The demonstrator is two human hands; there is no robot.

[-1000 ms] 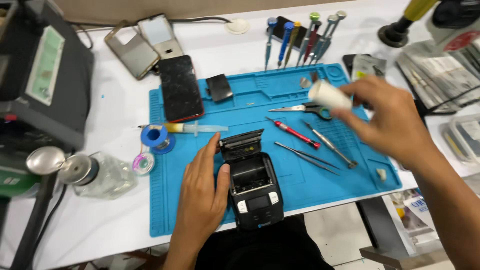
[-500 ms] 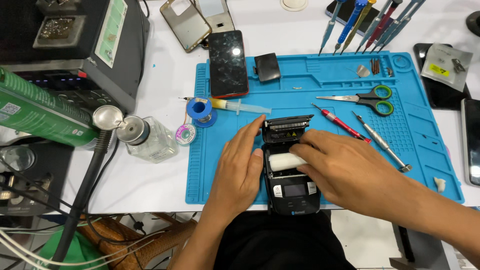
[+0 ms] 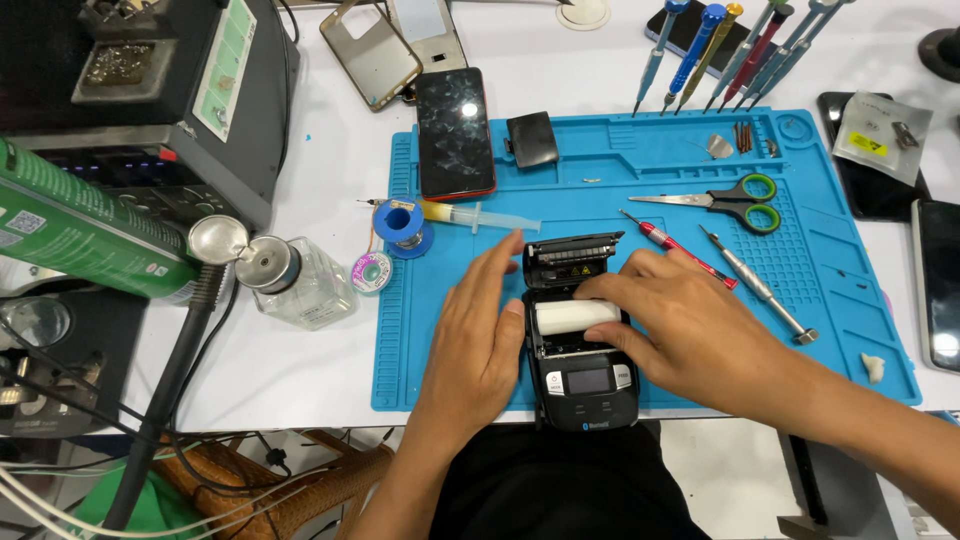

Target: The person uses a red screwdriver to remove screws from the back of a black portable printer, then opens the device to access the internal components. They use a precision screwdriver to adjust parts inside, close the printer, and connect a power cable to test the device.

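A small black portable printer (image 3: pixel 584 380) lies on the blue work mat (image 3: pixel 830 270) near its front edge, with its lid (image 3: pixel 570 255) flipped open. A white paper roll (image 3: pixel 575 317) sits in the open bay. My right hand (image 3: pixel 690 335) rests over the printer's right side, fingers touching the roll. My left hand (image 3: pixel 480 340) lies flat against the printer's left side, steadying it.
Scissors (image 3: pixel 735 200), a red screwdriver (image 3: pixel 675 248) and a metal tool (image 3: pixel 760 290) lie on the mat to the right. A dark phone (image 3: pixel 455 135), a syringe (image 3: pixel 480 215), a blue wire spool (image 3: pixel 402 225), a glass bottle (image 3: pixel 295 285) and a soldering station (image 3: pixel 150 100) stand left.
My right hand brought the white roll from above the scissors down into the printer's open bay. My view shifted left and closer. My left hand stayed beside the printer.
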